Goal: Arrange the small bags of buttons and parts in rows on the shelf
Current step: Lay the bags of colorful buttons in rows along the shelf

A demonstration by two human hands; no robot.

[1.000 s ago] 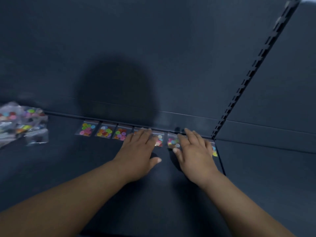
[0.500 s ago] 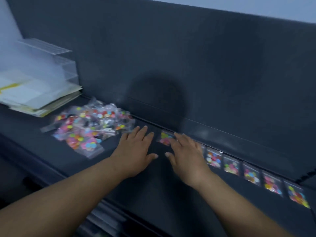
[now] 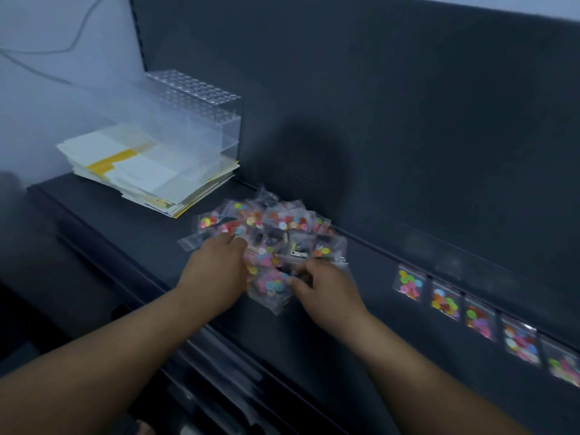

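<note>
A loose pile of small clear bags [image 3: 282, 233], most filled with bright buttons and a few with darker parts, lies on the dark shelf [image 3: 125, 233] against its back wall [image 3: 376, 120]. The left hand [image 3: 216, 271] sits at the pile's left edge with its fingers curled down into the bags; the blur keeps me from telling whether it actually has hold of one. The right hand [image 3: 323, 287] is at the pile's near edge, thumb and bent fingers pinching a bag of pink and blue buttons [image 3: 273, 285] that still touches the heap. To the right of the pile, well apart from it, a row of bags [image 3: 478, 318] lies flat, side by side along the back wall; five are in view, the last cut by the frame edge. To the left of the pile rests a stack of papers [image 3: 141, 171] with a clear plastic box [image 3: 194, 120] on top of it.
</note>
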